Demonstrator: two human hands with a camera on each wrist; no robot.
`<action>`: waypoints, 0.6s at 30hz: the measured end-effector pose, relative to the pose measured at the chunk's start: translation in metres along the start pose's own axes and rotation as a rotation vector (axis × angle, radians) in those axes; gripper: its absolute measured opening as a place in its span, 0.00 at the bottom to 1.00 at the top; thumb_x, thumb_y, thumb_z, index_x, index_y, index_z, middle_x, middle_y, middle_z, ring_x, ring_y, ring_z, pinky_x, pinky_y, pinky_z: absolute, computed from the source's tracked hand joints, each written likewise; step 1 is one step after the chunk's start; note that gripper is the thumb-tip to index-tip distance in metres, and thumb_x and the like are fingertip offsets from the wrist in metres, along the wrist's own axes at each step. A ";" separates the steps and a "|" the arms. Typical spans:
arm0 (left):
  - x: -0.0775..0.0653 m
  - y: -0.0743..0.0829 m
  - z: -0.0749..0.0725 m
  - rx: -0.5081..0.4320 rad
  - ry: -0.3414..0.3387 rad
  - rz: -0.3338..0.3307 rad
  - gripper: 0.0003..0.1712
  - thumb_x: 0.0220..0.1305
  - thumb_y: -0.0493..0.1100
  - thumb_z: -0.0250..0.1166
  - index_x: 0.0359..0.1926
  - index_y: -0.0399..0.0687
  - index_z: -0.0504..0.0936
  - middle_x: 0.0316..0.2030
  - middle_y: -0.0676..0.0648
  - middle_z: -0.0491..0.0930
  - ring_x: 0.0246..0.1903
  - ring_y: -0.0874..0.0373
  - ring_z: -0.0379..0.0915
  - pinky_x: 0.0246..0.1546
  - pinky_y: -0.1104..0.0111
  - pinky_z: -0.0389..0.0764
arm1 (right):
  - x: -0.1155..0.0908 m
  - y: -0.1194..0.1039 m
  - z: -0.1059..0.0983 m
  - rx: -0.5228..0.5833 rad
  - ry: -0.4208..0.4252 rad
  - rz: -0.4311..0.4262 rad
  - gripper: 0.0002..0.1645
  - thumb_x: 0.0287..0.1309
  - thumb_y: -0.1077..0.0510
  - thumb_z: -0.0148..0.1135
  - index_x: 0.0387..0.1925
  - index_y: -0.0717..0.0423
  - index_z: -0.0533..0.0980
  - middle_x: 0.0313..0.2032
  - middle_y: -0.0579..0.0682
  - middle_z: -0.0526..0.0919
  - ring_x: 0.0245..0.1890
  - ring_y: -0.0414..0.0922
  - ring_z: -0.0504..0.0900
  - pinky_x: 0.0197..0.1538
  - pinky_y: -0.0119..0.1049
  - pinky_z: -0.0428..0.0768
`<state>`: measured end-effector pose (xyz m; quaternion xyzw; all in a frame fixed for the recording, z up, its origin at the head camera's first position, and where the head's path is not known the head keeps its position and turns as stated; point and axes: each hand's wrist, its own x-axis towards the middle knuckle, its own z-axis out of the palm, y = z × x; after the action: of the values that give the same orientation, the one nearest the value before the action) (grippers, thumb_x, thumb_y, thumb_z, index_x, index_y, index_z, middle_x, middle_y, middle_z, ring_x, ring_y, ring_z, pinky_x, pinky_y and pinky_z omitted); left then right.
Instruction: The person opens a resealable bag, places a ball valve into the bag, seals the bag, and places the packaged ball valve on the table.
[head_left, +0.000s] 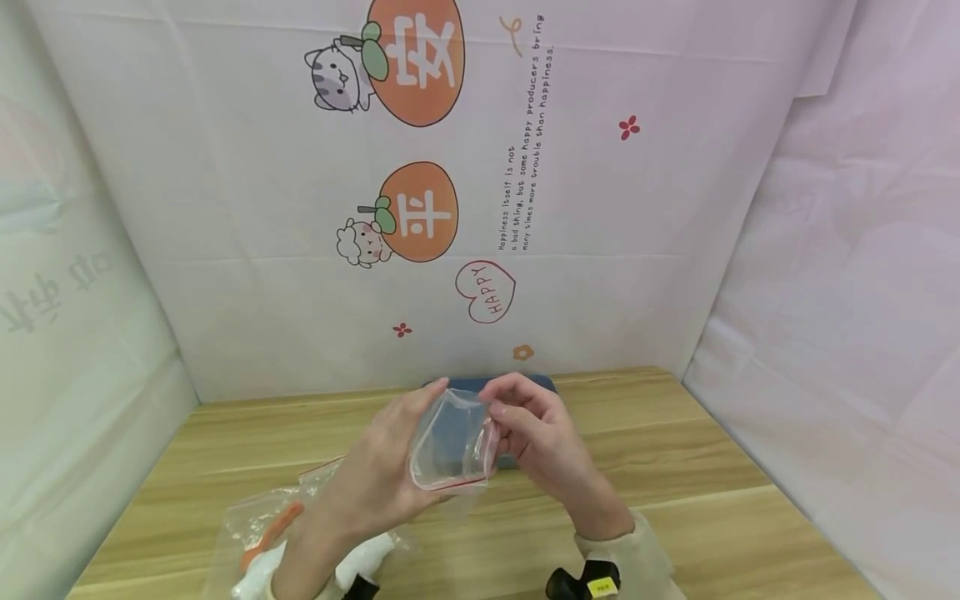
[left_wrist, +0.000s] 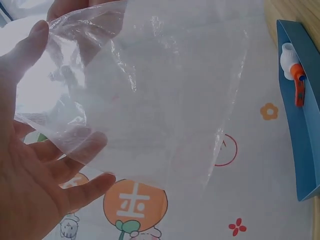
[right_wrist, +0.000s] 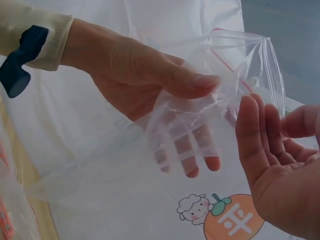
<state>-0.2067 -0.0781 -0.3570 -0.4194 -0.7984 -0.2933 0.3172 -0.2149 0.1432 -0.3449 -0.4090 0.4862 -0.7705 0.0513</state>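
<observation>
A clear zip bag (head_left: 450,442) with a red line along its mouth is held up above the table, its mouth spread apart. My left hand (head_left: 375,467) holds it from the left. In the right wrist view, the left thumb lies over the plastic (right_wrist: 195,107) and the other fingers show through behind it. My right hand (head_left: 543,433) pinches the bag's right rim between thumb and fingertips. Nothing shows inside the bag, which hangs loose and see-through in the left wrist view.
Behind the hands, a blue tray (head_left: 543,383) stands at the table's back; a white plastic fitting with an orange lever (left_wrist: 298,82) lies in it. At front left, clear bags (head_left: 232,521) hold white and orange parts, partly covered by the left forearm. Printed cloth walls (head_left: 600,233) surround the table.
</observation>
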 end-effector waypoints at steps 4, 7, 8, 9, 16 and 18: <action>0.000 -0.001 0.000 -0.004 -0.020 0.015 0.57 0.41 0.51 0.82 0.71 0.45 0.62 0.57 0.47 0.75 0.50 0.56 0.74 0.45 0.62 0.81 | -0.002 -0.005 -0.007 -0.159 0.039 0.041 0.12 0.70 0.69 0.44 0.46 0.59 0.74 0.32 0.44 0.81 0.24 0.36 0.81 0.24 0.30 0.81; -0.001 -0.001 0.000 0.005 -0.045 0.017 0.52 0.48 0.54 0.78 0.70 0.46 0.64 0.56 0.48 0.76 0.49 0.57 0.74 0.44 0.64 0.81 | -0.006 -0.011 -0.013 -0.343 0.046 0.096 0.08 0.69 0.68 0.49 0.43 0.60 0.75 0.27 0.45 0.79 0.20 0.38 0.79 0.22 0.35 0.81; -0.001 -0.001 0.000 0.008 -0.056 0.015 0.50 0.50 0.56 0.77 0.70 0.46 0.64 0.56 0.49 0.77 0.49 0.57 0.74 0.43 0.65 0.81 | -0.007 -0.013 -0.015 -0.399 0.029 0.108 0.07 0.69 0.68 0.50 0.43 0.61 0.75 0.25 0.47 0.78 0.18 0.39 0.78 0.21 0.37 0.81; -0.001 -0.001 0.000 0.010 -0.069 0.011 0.48 0.52 0.58 0.75 0.69 0.47 0.65 0.56 0.50 0.77 0.49 0.58 0.75 0.44 0.65 0.81 | -0.007 -0.015 -0.017 -0.450 0.007 0.120 0.07 0.68 0.68 0.50 0.43 0.62 0.75 0.23 0.49 0.77 0.16 0.41 0.77 0.20 0.37 0.80; -0.004 -0.001 0.000 -0.001 -0.154 -0.040 0.45 0.53 0.60 0.74 0.68 0.54 0.66 0.56 0.54 0.78 0.49 0.63 0.75 0.46 0.67 0.81 | -0.008 -0.024 -0.034 -0.612 -0.153 0.107 0.10 0.71 0.68 0.46 0.47 0.68 0.73 0.21 0.61 0.74 0.17 0.47 0.77 0.22 0.40 0.81; -0.004 -0.001 0.001 0.005 -0.161 -0.047 0.46 0.52 0.59 0.75 0.69 0.53 0.66 0.55 0.54 0.78 0.50 0.63 0.76 0.47 0.66 0.81 | -0.009 -0.026 -0.040 -0.662 -0.133 0.117 0.11 0.72 0.67 0.46 0.48 0.67 0.73 0.23 0.61 0.76 0.19 0.47 0.78 0.24 0.40 0.81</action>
<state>-0.2060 -0.0802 -0.3608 -0.4222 -0.8316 -0.2641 0.2459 -0.2279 0.1890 -0.3372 -0.4243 0.7280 -0.5384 -0.0086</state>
